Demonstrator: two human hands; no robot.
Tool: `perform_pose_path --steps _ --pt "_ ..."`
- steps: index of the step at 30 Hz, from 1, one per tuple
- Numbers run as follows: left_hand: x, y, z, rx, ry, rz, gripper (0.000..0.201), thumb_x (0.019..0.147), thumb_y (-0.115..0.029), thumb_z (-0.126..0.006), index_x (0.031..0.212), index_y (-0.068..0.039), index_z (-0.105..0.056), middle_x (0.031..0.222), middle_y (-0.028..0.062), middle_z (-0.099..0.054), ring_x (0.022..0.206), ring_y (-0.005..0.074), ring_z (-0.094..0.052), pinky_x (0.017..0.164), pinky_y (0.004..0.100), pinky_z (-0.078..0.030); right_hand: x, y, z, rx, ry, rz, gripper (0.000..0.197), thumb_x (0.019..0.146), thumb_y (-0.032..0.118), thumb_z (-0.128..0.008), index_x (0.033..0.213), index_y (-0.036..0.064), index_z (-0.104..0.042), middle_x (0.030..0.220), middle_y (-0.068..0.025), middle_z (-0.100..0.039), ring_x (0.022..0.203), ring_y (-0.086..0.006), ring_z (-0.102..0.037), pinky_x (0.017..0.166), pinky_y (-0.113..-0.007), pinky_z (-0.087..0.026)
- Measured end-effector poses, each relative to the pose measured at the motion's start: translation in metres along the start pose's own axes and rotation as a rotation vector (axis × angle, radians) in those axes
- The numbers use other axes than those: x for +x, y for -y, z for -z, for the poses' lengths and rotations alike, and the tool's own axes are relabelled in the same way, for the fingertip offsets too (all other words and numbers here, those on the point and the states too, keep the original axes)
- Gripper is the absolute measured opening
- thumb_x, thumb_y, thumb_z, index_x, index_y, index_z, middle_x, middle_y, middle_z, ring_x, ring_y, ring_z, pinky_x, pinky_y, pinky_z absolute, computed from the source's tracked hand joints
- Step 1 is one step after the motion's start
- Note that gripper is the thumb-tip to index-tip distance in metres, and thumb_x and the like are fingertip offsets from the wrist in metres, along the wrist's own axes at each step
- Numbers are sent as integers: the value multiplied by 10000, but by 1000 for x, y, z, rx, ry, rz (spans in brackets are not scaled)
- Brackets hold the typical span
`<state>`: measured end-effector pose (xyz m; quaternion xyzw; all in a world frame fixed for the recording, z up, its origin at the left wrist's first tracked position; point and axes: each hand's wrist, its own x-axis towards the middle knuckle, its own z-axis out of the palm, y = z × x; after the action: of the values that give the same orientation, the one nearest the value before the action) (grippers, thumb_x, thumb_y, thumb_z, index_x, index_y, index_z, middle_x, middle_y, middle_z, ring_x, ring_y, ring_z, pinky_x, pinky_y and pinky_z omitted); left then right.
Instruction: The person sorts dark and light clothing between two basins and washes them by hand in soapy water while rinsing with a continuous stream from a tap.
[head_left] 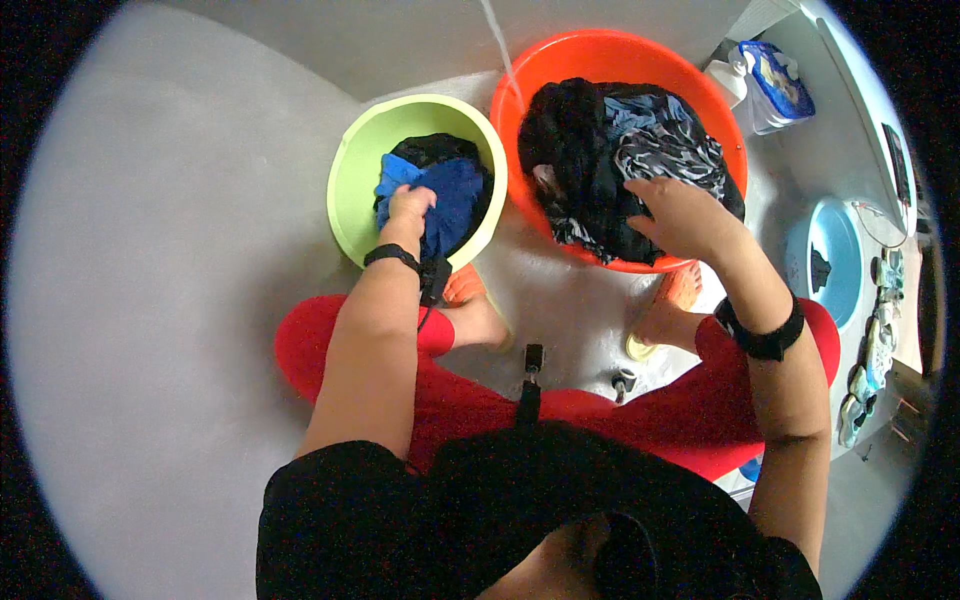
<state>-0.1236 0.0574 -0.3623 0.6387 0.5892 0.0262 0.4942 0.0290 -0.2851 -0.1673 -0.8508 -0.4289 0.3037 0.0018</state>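
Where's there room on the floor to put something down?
Bare floor shows between the feet and between the red basin and blue basin. Crowded: the red basin, heaped with clothes; the green basin with blue cloth and left hand.

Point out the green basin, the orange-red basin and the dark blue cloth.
Green basin (352,190), head view: bare inner wall, left side.
Orange-red basin (600,58), head view: bare inner wall, far side.
Dark blue cloth (455,200), head view: middle of its visible surface.

The left hand (410,204) grasps a blue cloth (456,192) in the green basin (350,185); the right hand (684,214) is loosely spread over the dark clothes (578,140) in the red basin (590,55).
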Motion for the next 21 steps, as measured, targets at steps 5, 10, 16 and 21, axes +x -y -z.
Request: perform_pose_path --steps 5,10,16,21 --pt "-9 -37 78 -778 326 159 273 591 -51 -573 863 -55 -553 836 43 -600 653 221 -581 548 290 -478 -6 15 10 -29 -98 109 453 826 229 -618 1217 18 -532 1026 -242 -621 997 -368 -596 871 -421 -476" --pt "-111 -124 128 -908 447 -221 377 623 -97 -551 994 -54 -606 988 85 -647 902 276 -620 825 416 -512 -14 13 9 -31 -129 137 447 821 216 -619 1212 17 -534 1036 -238 -622 1008 -370 -591 891 -414 -470" --pt "-237 -246 162 -839 509 -755 460 648 -116 -556 1102 -63 -610 1124 123 -632 1028 342 -584 955 504 -439 -28 -3 4 33 -240 135 505 848 252 -586 1245 -33 -457 1057 -264 -612 1005 -394 -596 885 -437 -479" --pt "-315 -321 182 -767 901 -919 349 749 -151 -503 1027 46 -580 992 175 -649 913 329 -626 856 463 -520 -27 5 17 45 -237 129 597 848 260 -605 1330 -19 -390 1124 -265 -586 1055 -379 -571 922 -413 -448"
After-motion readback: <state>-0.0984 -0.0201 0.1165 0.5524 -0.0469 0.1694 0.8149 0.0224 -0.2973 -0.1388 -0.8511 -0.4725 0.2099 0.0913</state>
